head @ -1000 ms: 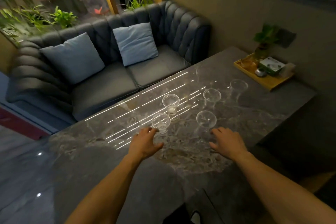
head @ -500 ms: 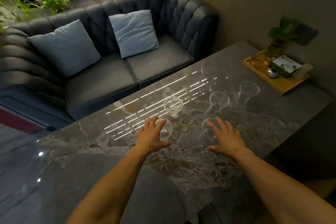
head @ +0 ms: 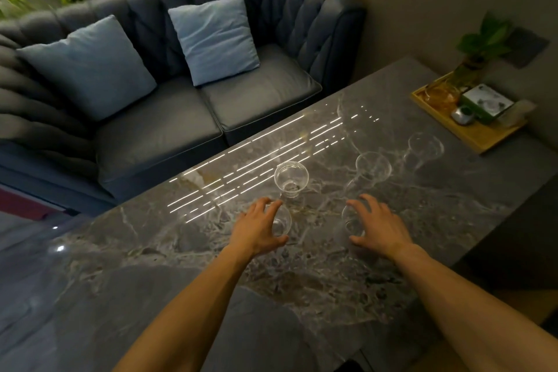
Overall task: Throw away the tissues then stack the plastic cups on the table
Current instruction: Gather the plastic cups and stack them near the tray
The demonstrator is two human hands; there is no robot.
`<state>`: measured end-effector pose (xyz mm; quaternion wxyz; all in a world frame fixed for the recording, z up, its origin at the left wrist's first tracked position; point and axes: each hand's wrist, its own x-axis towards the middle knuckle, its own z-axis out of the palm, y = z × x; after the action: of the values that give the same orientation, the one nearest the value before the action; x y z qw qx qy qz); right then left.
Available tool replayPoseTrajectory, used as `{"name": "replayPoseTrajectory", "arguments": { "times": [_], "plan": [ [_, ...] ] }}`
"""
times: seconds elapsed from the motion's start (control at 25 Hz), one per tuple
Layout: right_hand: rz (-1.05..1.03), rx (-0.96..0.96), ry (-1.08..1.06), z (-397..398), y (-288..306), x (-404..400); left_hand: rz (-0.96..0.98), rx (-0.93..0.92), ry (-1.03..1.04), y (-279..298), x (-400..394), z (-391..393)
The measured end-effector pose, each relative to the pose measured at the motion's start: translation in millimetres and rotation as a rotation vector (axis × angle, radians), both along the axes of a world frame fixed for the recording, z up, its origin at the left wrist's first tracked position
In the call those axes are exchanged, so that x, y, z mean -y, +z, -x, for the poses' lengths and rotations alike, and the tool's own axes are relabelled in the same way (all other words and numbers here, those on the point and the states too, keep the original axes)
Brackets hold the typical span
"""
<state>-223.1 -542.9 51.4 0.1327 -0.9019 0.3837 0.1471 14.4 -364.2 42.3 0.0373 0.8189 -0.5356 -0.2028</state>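
Observation:
Several clear plastic cups stand on the dark marble table (head: 151,251). My left hand (head: 256,229) curls around the nearest left cup (head: 282,220), thumb below and fingers above it. My right hand (head: 379,228) has its fingers spread beside the nearest right cup (head: 350,220), which shows between thumb and index finger. Beyond them stand a middle cup (head: 291,180), a cup further right (head: 373,167) and a far cup (head: 425,146). I see no tissues.
A wooden tray (head: 471,137) with a green box, a small metal item and a potted plant (head: 483,42) sits at the table's far right corner by the wall. A dark sofa (head: 169,130) with two blue cushions runs along the table's far edge.
Both hands moved forward from the bare table onto the two nearest cups. The left hand has wrapped around its cup. The view tilted down and closer to the table.

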Motion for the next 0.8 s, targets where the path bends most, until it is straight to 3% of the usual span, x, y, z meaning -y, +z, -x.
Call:
{"name": "replayPoseTrajectory", "arguments": {
  "times": [0.24, 0.4, 0.8],
  "plan": [
    [-0.032, 0.007, 0.068, -2, 9, 13, -0.012, 0.000, 0.009, -2, 4, 1],
    [-0.025, 0.113, 0.113, -3, 28, 35, 0.014, -0.018, 0.097, 4, 0, -4],
    [0.086, 0.443, 0.149, -4, 81, 113, 0.329, 0.066, 0.412, 66, 43, -1]
  ]
}}
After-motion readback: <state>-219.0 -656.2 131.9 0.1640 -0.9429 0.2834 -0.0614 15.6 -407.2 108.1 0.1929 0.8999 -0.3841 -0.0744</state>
